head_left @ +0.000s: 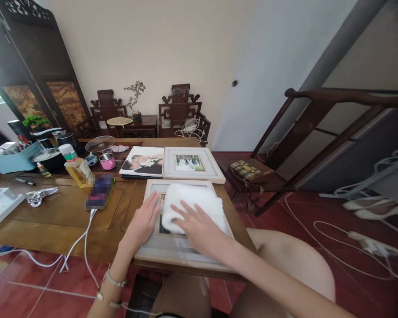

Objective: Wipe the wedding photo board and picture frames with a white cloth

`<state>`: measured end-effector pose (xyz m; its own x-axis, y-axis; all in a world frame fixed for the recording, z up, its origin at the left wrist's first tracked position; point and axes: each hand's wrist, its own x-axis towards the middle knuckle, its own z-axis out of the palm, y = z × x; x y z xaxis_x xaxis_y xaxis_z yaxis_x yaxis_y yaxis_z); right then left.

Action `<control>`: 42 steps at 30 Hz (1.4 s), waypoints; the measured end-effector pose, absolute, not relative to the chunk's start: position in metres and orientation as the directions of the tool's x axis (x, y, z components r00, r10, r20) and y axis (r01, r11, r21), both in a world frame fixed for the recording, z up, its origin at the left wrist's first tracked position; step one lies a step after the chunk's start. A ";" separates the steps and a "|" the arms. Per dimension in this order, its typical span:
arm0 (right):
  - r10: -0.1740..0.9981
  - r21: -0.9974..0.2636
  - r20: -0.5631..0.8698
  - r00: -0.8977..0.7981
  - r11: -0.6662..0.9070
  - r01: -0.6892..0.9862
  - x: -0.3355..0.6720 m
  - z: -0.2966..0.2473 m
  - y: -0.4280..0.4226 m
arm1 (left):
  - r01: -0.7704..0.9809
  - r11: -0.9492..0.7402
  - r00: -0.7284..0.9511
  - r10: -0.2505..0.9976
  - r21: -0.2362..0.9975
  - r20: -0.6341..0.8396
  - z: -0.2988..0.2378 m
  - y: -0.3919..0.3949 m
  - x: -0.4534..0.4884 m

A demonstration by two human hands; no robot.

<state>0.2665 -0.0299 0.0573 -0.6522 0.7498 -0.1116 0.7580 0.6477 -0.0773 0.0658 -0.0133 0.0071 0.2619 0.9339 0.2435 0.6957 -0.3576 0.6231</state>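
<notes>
While pressing down on the white cloth [185, 194] w/ the R hand [195, 223], touching the near frame [149, 247] along its L side w/ the L hand [145, 223]. Spreading the R fingers wide over the cloth, palm down, released rather than bunched. Holding the L fingers fairly straight and close together, also released, laid over the frame's L border w/ tips just beside the cloth. Wearing bracelets [115, 280] at the L wrist.

Can place the near frame flat on the desk [76, 225], close to its front R corner. Covering most of its inner picture w/ the cloth, leaving just a strip showing at L. Just beyond, can see a far frame [189, 163], also flat, and directly L of it a photo [154, 159], partly pixelated.

Farther L on the desk, can spot a pink cup [107, 164], a bottle [78, 168] and, nr its base, a pixelated phone [100, 194] w/ a white cable [86, 238] dropping over the front edge. Then a clear clip [40, 197] btwn phone and power strip [1, 205]. Past the desk's R side, can make out a plaid bag [247, 171] on a dark chair [272, 181].
</notes>
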 end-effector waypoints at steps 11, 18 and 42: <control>0.641 0.038 -0.078 -0.763 0.767 0.640 0.222 0.053 -0.014 | 0.638 -0.365 0.260 0.931 0.679 0.256 0.011 -0.014 0.065; 0.522 -0.104 -0.178 -0.834 0.833 0.543 0.241 0.056 -0.051 | 0.686 -0.361 0.264 0.933 0.632 0.246 0.012 -0.013 0.065; 0.670 -0.092 0.148 -0.727 0.741 0.665 0.277 0.041 0.048 | 0.764 -0.413 0.344 0.911 0.496 0.228 0.003 -0.011 0.064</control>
<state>0.2774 0.0480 0.0415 -0.7270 0.6704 0.1483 0.6649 0.7413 -0.0917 0.0639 -0.0107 0.0027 0.3437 0.9109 0.2282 0.7643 -0.4126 0.4955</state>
